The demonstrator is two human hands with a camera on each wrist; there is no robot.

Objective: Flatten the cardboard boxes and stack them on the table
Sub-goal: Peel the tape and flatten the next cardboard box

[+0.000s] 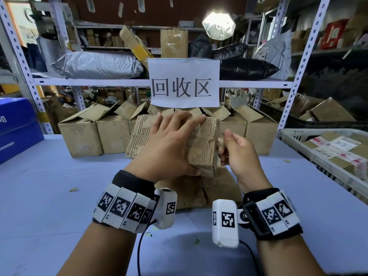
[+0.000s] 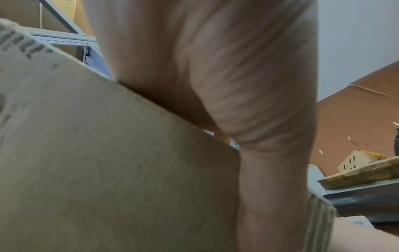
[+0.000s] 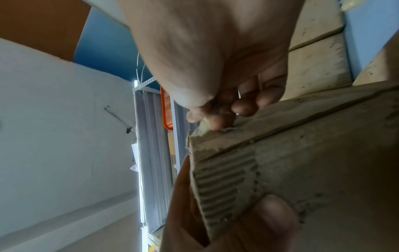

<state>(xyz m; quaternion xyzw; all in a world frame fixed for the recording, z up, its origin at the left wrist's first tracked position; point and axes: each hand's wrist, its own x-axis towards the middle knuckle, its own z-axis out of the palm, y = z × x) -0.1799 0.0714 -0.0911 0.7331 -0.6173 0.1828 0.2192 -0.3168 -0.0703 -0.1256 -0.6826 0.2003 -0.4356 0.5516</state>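
Observation:
A worn, scuffed cardboard box (image 1: 201, 150) is held up above the table. My left hand (image 1: 175, 144) grips it, fingers spread over its top face and thumb hooked under the near edge. In the left wrist view the box (image 2: 108, 162) fills the frame under my palm (image 2: 237, 85). My right hand (image 1: 224, 145) pinches a strip of clear tape (image 1: 219, 143) at the box's right side. The right wrist view shows those fingertips (image 3: 215, 123) nipping the tape at a frayed box corner (image 3: 200, 141). Flattened cardboard (image 1: 219, 186) lies on the table beneath.
A row of open-flapped cardboard boxes (image 1: 95, 132) lines the back of the blue-grey table (image 1: 59, 186). A white basket (image 1: 294, 134) of parcels stands at the right, a blue carton (image 1: 18, 126) at the left. A paper sign (image 1: 184, 82) hangs from the shelf.

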